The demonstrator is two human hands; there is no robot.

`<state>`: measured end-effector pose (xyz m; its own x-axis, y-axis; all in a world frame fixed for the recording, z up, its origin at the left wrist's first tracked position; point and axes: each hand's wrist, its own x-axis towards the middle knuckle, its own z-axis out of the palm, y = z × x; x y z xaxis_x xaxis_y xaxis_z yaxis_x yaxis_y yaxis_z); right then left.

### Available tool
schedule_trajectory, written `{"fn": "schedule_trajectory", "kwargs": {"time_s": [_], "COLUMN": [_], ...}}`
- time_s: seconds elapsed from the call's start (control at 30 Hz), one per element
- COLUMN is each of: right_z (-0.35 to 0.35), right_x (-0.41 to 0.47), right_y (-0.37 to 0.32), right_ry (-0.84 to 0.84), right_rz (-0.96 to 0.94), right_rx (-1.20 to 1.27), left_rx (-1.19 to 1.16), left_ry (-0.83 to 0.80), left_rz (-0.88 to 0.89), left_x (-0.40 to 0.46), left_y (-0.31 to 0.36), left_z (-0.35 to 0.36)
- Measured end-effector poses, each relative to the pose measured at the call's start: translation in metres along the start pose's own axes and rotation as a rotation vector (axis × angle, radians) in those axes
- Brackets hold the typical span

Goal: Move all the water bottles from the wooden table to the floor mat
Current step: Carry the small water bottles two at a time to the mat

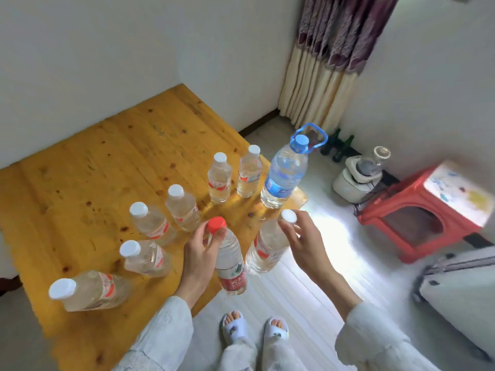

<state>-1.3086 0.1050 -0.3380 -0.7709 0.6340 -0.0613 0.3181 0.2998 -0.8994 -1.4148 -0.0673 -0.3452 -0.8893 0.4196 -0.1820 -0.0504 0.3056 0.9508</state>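
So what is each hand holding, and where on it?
The left hand grips the red-capped bottle at its neck; the right hand holds a white-capped bottle by its cap.

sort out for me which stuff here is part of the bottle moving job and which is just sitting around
Part of the job:
- red-capped clear plastic bottle, held by the left hand
- white-capped clear plastic bottle, held by the right hand
- large blue-capped bottle with handle
- six other white-capped bottles
- yellow wooden table

Just sitting around:
- red plastic stool
- white appliance
- dark green glass bottles
- curtain
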Motion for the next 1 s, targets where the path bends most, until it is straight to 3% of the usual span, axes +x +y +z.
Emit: {"fn": "schedule_trajectory", "kwargs": {"time_s": [0.37,0.63,1.0], "right_z": [-0.152,-0.255,-0.372], "right_x": [-0.139,-0.311,-0.565], "right_y": [0.044,0.074,0.132], "right_ry": [0.472,0.788,1.321], "right_rz": [0.04,0.081,0.288], "right_rx": [0.028,0.056,0.043], "left_rx": [-0.045,-0.086,-0.047], "left_ry": [-0.489,-0.755,-1.357], "left_rz": [0.222,0.364,0.383], "left_x": [-0.072,-0.223,-0.464], "left_y": [0.068,0.09,0.113], "left_z": [0.138,0.24,0.407]}}
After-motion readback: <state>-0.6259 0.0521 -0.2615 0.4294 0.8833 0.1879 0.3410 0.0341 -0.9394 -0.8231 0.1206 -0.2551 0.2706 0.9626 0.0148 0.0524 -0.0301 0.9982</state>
